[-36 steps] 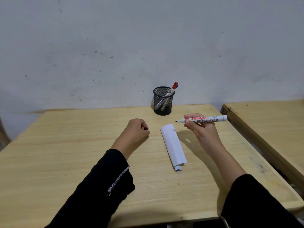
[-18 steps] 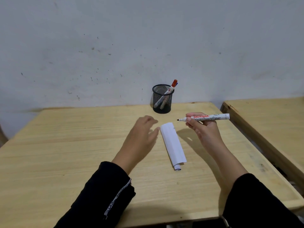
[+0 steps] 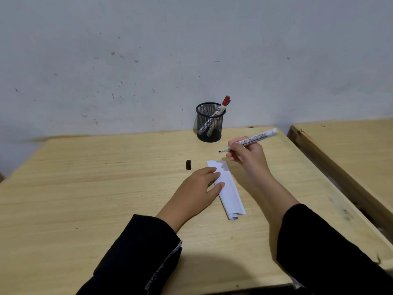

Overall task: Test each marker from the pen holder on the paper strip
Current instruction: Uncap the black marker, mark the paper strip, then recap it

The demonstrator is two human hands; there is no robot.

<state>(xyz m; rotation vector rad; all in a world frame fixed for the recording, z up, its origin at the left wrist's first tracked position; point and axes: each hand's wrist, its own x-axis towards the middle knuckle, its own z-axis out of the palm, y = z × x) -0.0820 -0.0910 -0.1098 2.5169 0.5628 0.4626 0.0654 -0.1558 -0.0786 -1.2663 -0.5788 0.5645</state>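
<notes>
A white paper strip (image 3: 228, 188), curled at its near end, lies on the wooden table (image 3: 85, 188). My left hand (image 3: 197, 188) rests flat with its fingertips pressing the strip's left edge. My right hand (image 3: 247, 158) holds an uncapped white board marker (image 3: 253, 139), its black tip hanging just above the strip's far end. The marker's black cap (image 3: 188, 164) lies on the table left of the strip. A black mesh pen holder (image 3: 210, 122) stands by the wall with a red-capped marker (image 3: 223, 105) and others inside.
A second wooden table (image 3: 350, 145) stands to the right across a narrow gap. A grey wall runs right behind both tables.
My left hand has set the black cap down on the table and moved right onto the paper strip. My right hand has tilted the marker tip downward toward the strip.
</notes>
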